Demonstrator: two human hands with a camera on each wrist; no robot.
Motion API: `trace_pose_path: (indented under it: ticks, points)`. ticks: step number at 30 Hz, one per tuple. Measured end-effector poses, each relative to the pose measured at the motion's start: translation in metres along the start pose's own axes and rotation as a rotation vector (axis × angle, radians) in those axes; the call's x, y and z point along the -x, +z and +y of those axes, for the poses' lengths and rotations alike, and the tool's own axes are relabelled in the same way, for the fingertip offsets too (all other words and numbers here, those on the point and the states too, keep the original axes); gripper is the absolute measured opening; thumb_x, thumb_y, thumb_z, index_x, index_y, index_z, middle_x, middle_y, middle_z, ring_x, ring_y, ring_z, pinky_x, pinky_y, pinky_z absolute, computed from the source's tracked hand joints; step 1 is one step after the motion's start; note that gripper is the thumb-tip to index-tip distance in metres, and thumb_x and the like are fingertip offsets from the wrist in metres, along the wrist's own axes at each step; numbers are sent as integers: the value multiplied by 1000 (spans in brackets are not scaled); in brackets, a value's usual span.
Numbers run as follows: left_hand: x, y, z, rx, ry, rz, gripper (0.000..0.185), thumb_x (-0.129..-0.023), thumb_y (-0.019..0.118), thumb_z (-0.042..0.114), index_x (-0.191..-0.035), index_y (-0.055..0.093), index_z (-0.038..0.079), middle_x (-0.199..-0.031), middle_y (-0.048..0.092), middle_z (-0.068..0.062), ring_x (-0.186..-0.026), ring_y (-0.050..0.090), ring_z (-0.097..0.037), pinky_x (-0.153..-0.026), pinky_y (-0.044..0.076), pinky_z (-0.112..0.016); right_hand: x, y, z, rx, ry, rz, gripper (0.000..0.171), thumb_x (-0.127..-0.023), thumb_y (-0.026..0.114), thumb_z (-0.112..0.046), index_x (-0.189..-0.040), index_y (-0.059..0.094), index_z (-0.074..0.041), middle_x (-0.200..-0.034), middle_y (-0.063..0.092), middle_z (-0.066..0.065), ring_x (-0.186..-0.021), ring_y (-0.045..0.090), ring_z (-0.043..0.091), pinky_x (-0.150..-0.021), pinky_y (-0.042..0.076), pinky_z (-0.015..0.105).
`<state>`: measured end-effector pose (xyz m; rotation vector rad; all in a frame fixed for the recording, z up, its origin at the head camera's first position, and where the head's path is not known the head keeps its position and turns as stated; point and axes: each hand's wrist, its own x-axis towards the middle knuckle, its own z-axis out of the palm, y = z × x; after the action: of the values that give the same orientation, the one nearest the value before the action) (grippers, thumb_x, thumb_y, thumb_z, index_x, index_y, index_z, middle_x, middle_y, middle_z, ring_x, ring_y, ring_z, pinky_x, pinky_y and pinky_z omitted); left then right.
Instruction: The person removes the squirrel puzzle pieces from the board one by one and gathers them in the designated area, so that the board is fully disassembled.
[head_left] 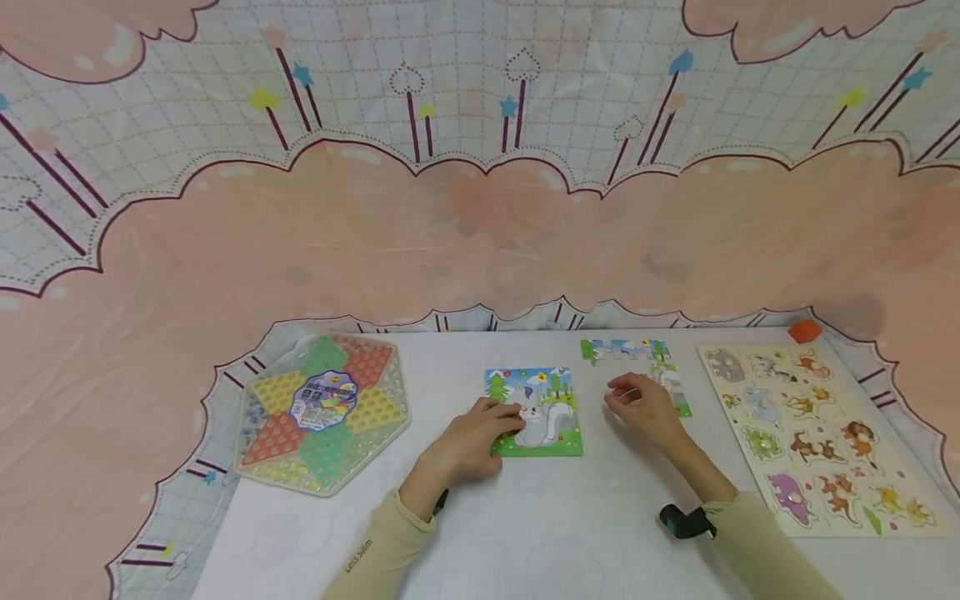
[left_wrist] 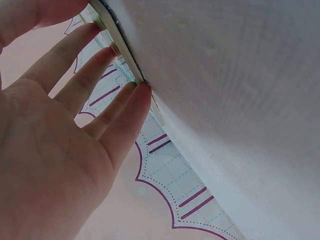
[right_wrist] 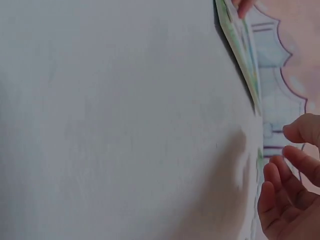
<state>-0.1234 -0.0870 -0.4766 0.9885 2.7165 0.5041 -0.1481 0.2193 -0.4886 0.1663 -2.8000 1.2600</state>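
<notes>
A square picture puzzle (head_left: 557, 425) with a grey squirrel on green grass lies flat on the white table. My left hand (head_left: 476, 437) rests on its left part, the fingertips on the picture. The left wrist view shows the fingers of this hand (left_wrist: 65, 125) extended against the puzzle's face, with the board's pale edge (left_wrist: 120, 45) beside them. To the right, my right hand (head_left: 645, 408) hovers over the table with its fingers loosely bent. Nothing shows between thumb and fingers of that hand (right_wrist: 292, 190) in the right wrist view. It partly covers some loose puzzle pieces (head_left: 671, 383).
More joined pieces (head_left: 622, 347) lie behind the right hand. A hexagonal board with coloured triangles (head_left: 322, 412) sits on the left. On the right lies an animal peg puzzle (head_left: 817, 442), with an orange object (head_left: 805, 331) at its far corner. A patterned cloth (head_left: 480, 242) hangs behind the table.
</notes>
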Motion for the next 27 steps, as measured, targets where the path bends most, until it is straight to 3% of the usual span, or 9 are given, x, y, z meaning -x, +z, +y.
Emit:
trace_pose_path:
  ticks: [14, 20, 27]
  points:
    - [1, -1, 0, -10, -1, 4, 61, -77, 64, 1, -135, 62, 18, -148, 47, 1, -134, 39, -23, -87, 49, -44, -8, 38, -26, -50, -70, -138, 22, -86, 71, -8, -105, 68, 2, -94, 63, 9, -84, 60, 21, -76, 51, 31]
    - [1, -2, -1, -2, -5, -9, 60, -78, 64, 1, -136, 61, 18, -148, 46, 0, -134, 38, -23, -90, 49, -45, -13, 51, -36, 90, -162, -234, 32, -85, 75, -16, -113, 69, 0, -96, 60, 5, -86, 56, 18, -78, 48, 35]
    - [2, -1, -2, 1, -4, -5, 58, -78, 64, 2, -134, 62, 19, -144, 46, -5, -132, 40, -23, -92, 48, -42, -19, 64, -50, 221, -180, -305, 42, -82, 80, -24, -116, 71, -2, -91, 51, 3, -75, 44, 15, -64, 37, 29]
